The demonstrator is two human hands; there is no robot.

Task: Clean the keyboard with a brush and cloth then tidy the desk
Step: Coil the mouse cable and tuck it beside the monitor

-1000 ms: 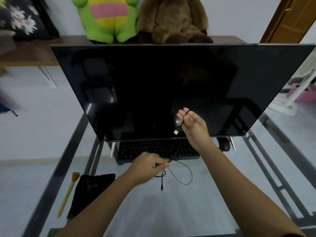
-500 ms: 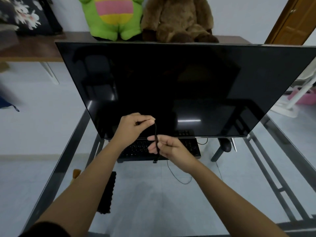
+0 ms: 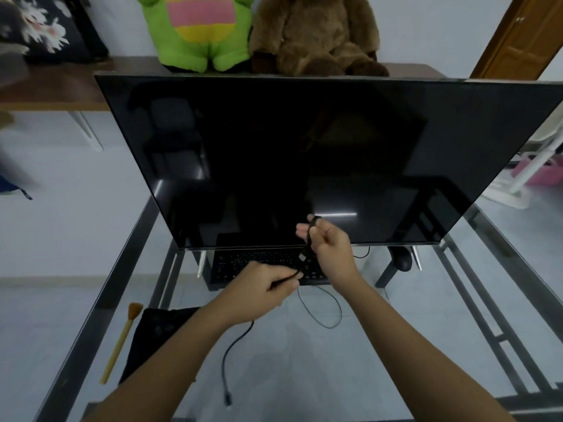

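A black keyboard [image 3: 259,264] lies on the glass desk [image 3: 304,376] under the lower edge of a big dark monitor [image 3: 320,153]. Above the keyboard both hands work a thin black cable [image 3: 320,312]. My right hand [image 3: 330,248] holds several coiled turns of it, looped over the raised fingers. My left hand [image 3: 262,287] pinches the cable just below and left of the coil. A loose end with a plug [image 3: 228,399] trails down onto the glass. A bamboo-handled brush [image 3: 122,339] and a black cloth [image 3: 155,333] lie at the front left.
A black mouse [image 3: 403,260] sits right of the keyboard beside the monitor's foot. Behind the monitor a wooden shelf [image 3: 61,86] carries a green plush toy [image 3: 198,28] and a brown teddy bear [image 3: 313,35]. The desk's metal frame [image 3: 115,281] runs along both sides.
My left hand has dropped from beside the monitor down to the keyboard while pulling cable. My right hand has risen with the coil. The loose end now hangs lower on the glass.
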